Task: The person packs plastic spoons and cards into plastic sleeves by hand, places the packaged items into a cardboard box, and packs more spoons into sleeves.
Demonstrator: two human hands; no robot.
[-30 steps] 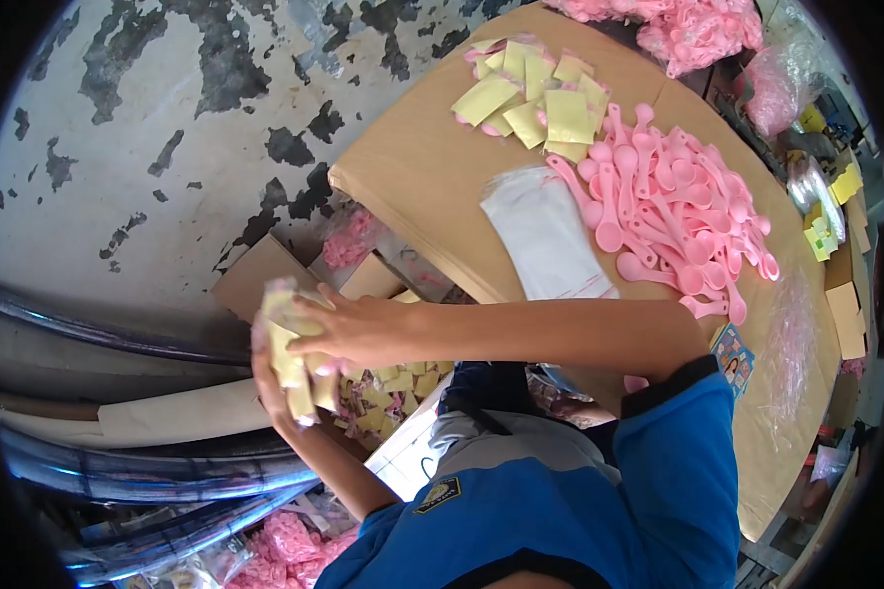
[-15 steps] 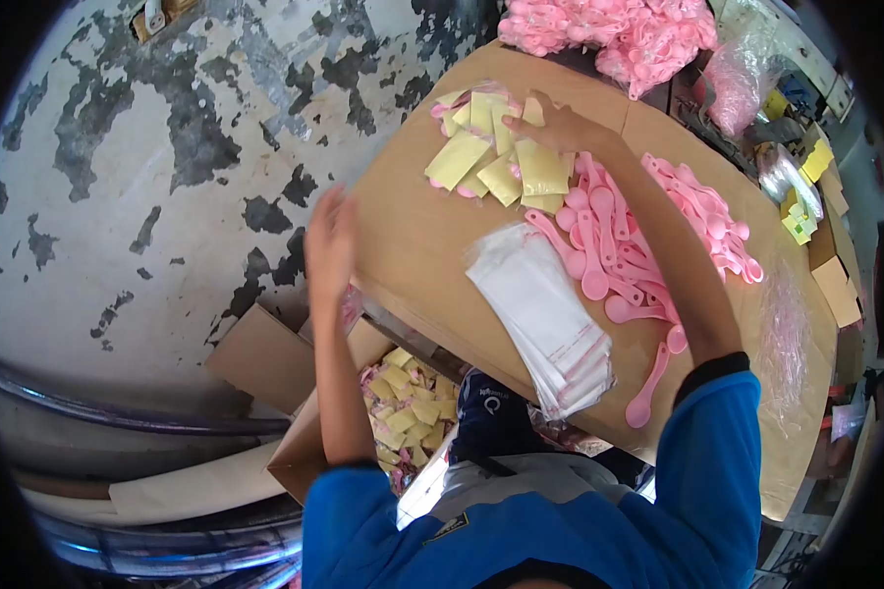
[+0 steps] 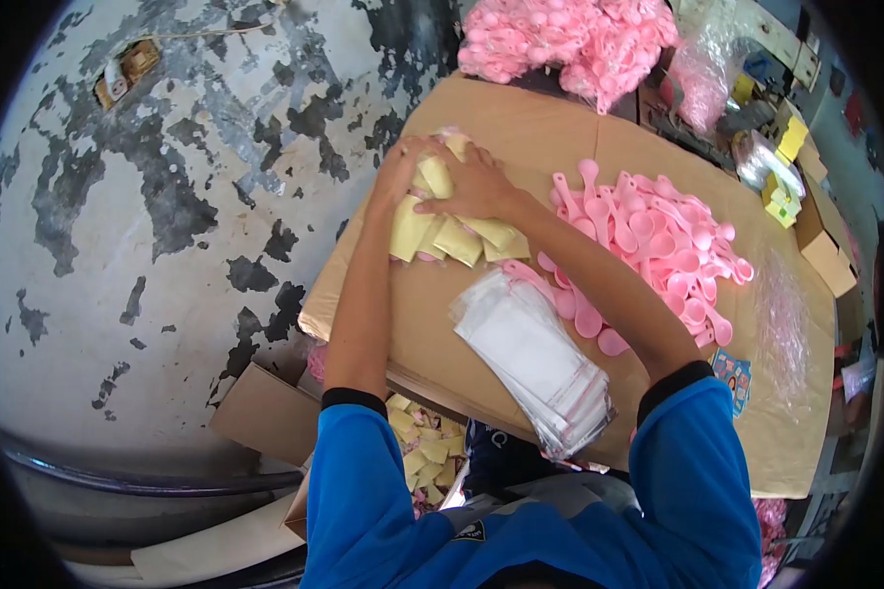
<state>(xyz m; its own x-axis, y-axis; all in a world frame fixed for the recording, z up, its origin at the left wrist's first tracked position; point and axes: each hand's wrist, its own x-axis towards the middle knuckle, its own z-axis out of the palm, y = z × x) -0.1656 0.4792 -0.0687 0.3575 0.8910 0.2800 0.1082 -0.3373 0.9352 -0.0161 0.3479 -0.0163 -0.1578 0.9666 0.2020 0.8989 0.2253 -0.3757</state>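
Both hands are at the pile of yellow packets (image 3: 457, 241) on the brown-covered table (image 3: 417, 339). My left hand (image 3: 399, 169) curls round the pile's left side, and my right hand (image 3: 469, 185) cups it from the right, fingers bent over some packets. Between the two hands a few yellow packets are gathered. A stack of clear plastic sleeves (image 3: 535, 353) lies nearer to me. To its right spreads a heap of pink spoons (image 3: 648, 236).
An open cardboard box (image 3: 265, 412) below the table's left edge holds many yellow packets (image 3: 427, 447). Bagged pink spoons (image 3: 570, 39) stand beyond the far edge. Crumpled clear film (image 3: 784, 324) and small printed cards (image 3: 732, 378) lie at the right.
From beside the box, where they held packets, both hands have moved up to the pile on the table. The packets they held are gone from them. The hands have closed in around the pile.
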